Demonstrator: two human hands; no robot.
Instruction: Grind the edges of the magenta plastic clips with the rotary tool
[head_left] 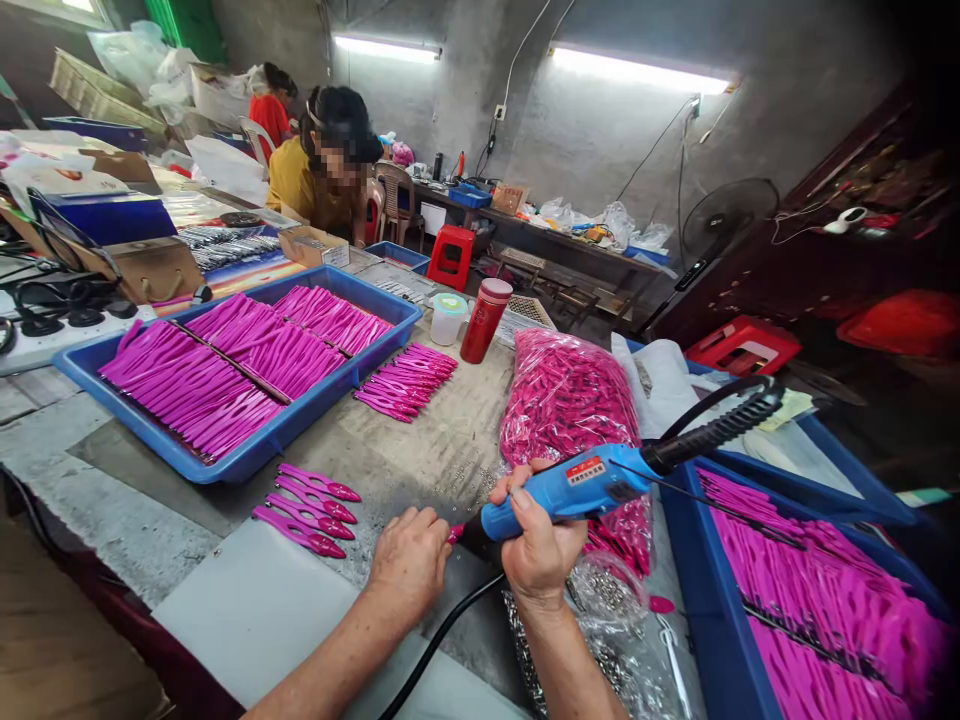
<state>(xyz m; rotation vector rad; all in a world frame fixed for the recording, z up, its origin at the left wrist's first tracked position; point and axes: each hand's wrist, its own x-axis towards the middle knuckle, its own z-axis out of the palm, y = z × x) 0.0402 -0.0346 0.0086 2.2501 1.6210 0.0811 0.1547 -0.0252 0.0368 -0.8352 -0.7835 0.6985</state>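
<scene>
Screwdriver [570, 490], blue and corded, should be the heavier of the two held things, with a hard, stiff body best gripped round the middle, clear of the black nose and the ribbed cord sleeve [716, 430]. The right hand [543, 545] has it there, fingers wrapped round the barrel, thumb laid along it. The pink piece [454, 533] is probably light, firm plastic, slippery on its glossy end, not fragile, and best pressed down near that end. The left hand [411, 550] is curled closed over it, hiding most; how hard it squeezes I cannot tell. It sits low over the table [442, 440] between both hands, its tip at the screwdriver's nose. The screwdriver's label is red and white; the tip is shiny deep pink. Four similar-coloured pieces [319, 512] left of the hand show slim, paler arms and glossy, pointed ends.
</scene>
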